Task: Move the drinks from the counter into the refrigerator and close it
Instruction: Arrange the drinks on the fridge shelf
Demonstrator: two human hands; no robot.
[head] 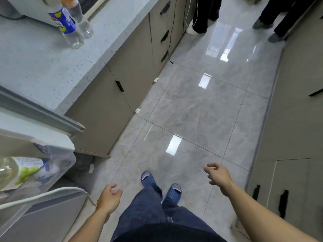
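Item one, on the speckled grey counter (43, 67) at upper left: I count two plastic drink bottles standing close together, touching or nearly so. The blue-labelled bottle (65, 26) has a clear lower body and I cannot tell whether it holds liquid; the clear bottle (82, 21) behind it carries an orange band near its top, cut off by the frame edge. Item two, the refrigerator (35, 203) at lower left, door open: inside I see a pale bag (47, 165) printed in blue with green fruit, and beside it a rounded clear container (7, 170) whose contents I cannot make out. Item three, hands: my left hand (109, 198) hangs near the refrigerator's lower edge, fingers loosely curled, holding nothing; my right hand (217, 174) is out over the grey tiled floor (201, 105), fingers relaxed, also empty. Both are well apart from the bottles. Blue slippers (160, 185) stand below.
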